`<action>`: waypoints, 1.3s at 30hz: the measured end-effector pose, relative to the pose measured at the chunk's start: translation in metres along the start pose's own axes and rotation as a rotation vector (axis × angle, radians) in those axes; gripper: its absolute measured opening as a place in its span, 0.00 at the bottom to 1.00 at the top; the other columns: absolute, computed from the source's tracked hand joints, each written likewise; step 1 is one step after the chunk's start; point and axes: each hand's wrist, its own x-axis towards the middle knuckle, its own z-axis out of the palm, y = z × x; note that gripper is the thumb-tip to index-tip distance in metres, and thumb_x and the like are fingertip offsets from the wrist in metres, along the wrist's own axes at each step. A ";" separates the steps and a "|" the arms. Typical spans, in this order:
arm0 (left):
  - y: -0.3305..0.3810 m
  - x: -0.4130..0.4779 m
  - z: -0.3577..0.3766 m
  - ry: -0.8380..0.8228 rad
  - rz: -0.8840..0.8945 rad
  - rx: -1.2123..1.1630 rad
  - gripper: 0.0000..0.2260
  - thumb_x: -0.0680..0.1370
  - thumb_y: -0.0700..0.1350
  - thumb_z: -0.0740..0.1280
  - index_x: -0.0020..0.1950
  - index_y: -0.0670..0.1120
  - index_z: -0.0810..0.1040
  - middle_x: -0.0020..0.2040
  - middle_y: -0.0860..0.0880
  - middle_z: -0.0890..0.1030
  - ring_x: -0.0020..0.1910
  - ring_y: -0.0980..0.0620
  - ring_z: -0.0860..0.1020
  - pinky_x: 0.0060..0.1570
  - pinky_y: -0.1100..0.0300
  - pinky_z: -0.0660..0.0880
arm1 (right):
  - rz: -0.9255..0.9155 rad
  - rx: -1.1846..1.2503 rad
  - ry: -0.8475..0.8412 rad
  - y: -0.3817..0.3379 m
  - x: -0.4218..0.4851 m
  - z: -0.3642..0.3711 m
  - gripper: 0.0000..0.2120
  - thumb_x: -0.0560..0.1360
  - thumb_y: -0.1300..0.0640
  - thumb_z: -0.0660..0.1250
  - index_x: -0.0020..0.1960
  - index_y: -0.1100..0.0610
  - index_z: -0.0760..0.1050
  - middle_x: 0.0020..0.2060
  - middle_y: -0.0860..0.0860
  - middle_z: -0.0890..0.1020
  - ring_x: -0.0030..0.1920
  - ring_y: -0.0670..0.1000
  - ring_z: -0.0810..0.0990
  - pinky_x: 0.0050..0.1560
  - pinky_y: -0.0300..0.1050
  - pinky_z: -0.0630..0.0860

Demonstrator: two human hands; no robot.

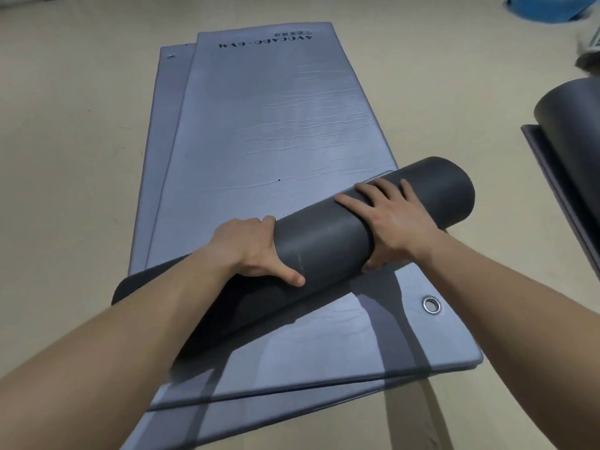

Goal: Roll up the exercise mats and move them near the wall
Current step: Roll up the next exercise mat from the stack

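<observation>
My left fingers (259, 224) curl over the rolled mat (324, 241) and my right fingers (354, 204) wrap across its top, both gripping it. The roll lies slantwise on the flat mats (269, 125), whose far-end lettering (264, 43) reads "AVOCADO · GYM", upside down to me.

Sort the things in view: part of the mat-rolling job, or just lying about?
Job: dark grey rolled foam mat, gripped by left hand and right hand; flat blue-grey mats beneath; second dark grey roll, right edge.
Lying about: blurred blue object, top right.
</observation>
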 end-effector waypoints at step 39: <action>0.293 -0.027 0.065 -0.063 0.038 -1.364 0.17 0.81 0.58 0.67 0.67 0.52 0.73 0.57 0.58 0.80 0.55 0.54 0.81 0.54 0.48 0.82 | 0.662 1.366 0.151 0.091 -0.248 0.053 0.49 0.62 0.37 0.80 0.79 0.38 0.62 0.66 0.36 0.78 0.63 0.44 0.80 0.68 0.50 0.76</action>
